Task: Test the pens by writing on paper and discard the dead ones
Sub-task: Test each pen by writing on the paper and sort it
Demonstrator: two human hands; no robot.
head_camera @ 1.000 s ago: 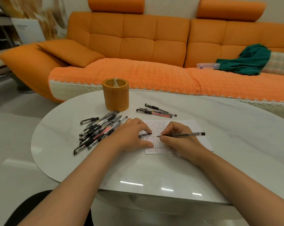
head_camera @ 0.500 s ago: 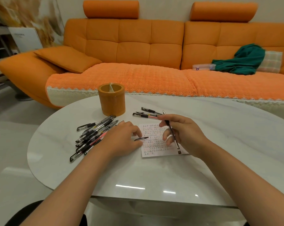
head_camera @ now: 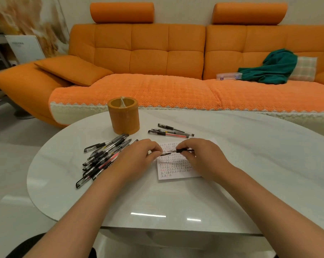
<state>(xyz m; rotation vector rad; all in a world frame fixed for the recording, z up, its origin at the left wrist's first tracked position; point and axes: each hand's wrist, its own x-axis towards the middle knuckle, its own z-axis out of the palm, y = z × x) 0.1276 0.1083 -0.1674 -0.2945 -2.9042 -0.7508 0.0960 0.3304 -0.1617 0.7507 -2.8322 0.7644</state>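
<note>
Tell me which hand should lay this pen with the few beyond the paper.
Right, most likely. The right hand grips the pen, and those few pens lie just beyond its knuckles. The left hand pinches only what looks like its cap and sits nearer the big pile.

One sheet of paper (head_camera: 178, 170), one orange pot (head_camera: 124, 118) and one worktop (head_camera: 250, 174) were there. Three pens (head_camera: 168, 133) lay beyond the sheet. One pen (head_camera: 183, 150) was in the right hand (head_camera: 200, 155) and one cap (head_camera: 165, 154) in the left hand (head_camera: 138, 155). The heap of pens (head_camera: 101, 159) held ten or more, too tangled for an exact count
</note>
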